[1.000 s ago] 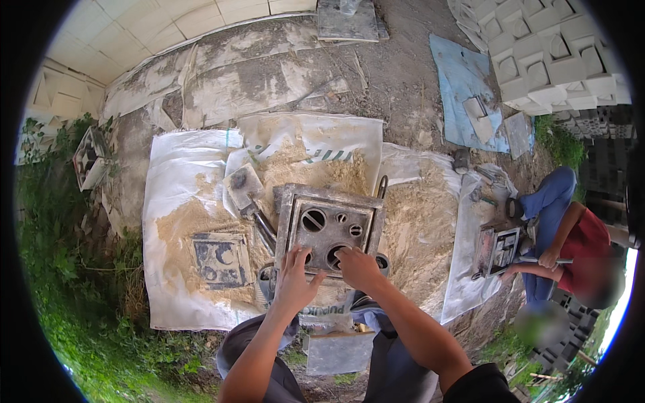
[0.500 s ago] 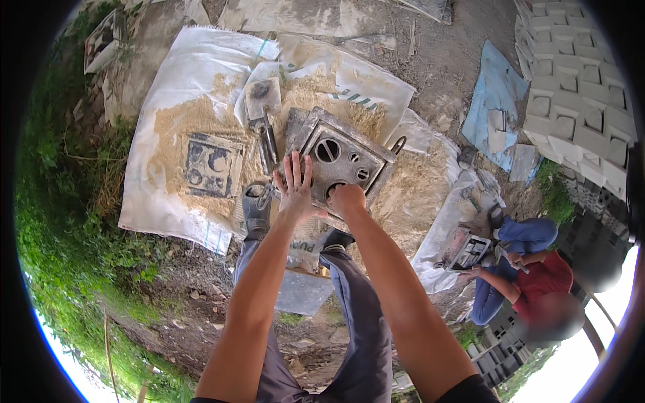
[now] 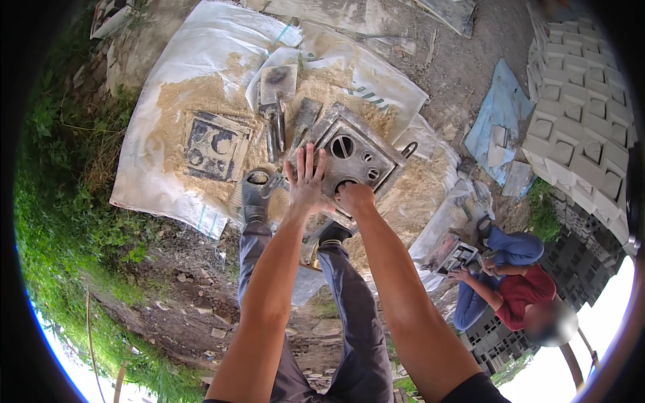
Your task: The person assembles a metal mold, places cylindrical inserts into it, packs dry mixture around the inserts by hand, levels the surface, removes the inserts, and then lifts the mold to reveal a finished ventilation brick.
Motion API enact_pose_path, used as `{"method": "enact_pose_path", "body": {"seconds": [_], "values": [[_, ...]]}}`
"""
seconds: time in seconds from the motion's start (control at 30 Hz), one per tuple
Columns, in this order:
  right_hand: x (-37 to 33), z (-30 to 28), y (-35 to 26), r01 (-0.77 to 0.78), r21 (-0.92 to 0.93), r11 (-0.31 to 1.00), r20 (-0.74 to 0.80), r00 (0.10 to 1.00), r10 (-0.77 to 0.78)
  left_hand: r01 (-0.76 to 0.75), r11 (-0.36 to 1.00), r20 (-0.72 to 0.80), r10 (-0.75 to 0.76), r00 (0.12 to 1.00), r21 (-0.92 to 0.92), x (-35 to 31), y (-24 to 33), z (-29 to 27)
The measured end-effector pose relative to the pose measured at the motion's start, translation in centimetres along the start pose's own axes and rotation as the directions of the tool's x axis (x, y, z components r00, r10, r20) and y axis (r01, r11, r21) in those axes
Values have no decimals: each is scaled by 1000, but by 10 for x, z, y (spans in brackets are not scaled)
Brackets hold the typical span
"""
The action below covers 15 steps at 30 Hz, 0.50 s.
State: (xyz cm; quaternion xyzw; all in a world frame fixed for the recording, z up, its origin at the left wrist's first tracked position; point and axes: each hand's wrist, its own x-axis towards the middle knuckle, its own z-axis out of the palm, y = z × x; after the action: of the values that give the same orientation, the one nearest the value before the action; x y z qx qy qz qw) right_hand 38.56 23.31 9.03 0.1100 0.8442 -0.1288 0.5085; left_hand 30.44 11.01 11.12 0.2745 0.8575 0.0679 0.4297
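Observation:
A square grey metal mould frame [image 3: 380, 129] surrounds a metal plate [image 3: 355, 165] pierced by several round holes with bars across them. My left hand [image 3: 307, 187] lies flat with fingers spread over the plate's left side. My right hand [image 3: 356, 199] is closed, its fingers curled into the near round hole; its exact hold inside is hidden. Beyond my left hand lie a dark flat bar [image 3: 307, 118] and a square-bladed trowel [image 3: 278, 79] with a dark handle. Off to the left, a flat square piece [image 3: 216, 146] with dark round shapes rests in sand.
Sand-covered white woven sacks [image 3: 151, 134] spread under everything. My shoes [image 3: 255, 195] stand close to the mould. At right, a co-worker in a red shirt [image 3: 531, 295] sits with a smaller mould [image 3: 460, 256]. Stacked pale blocks [image 3: 584, 127] rise behind a blue sheet [image 3: 494, 121].
The whole view has shifted slightly. Both my hands keep about the same places on the plate. More of the dark bar shows beside the mould. The co-worker's hands have moved near the smaller mould.

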Motion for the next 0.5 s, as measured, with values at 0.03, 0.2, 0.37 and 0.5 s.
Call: {"method": "enact_pose_path", "body": {"seconds": [0.03,0.2,0.37,0.5], "values": [[-1,0,-1,3,3,1000,-9,1000,-3,-3,1000,-16,3,1000,-6,-1,-1,2],[-1,-4,-7,-33,45,998,44,999,31,-48,997,-94,42,995,-61,-2,-8,11],[-2,-6,-4,-26,43,999,40,999,24,-27,999,-76,25,997,-29,-1,-2,6],[0,-5,-5,-37,38,999,35,999,35,-27,999,-85,25,996,-25,2,-4,12]]}}
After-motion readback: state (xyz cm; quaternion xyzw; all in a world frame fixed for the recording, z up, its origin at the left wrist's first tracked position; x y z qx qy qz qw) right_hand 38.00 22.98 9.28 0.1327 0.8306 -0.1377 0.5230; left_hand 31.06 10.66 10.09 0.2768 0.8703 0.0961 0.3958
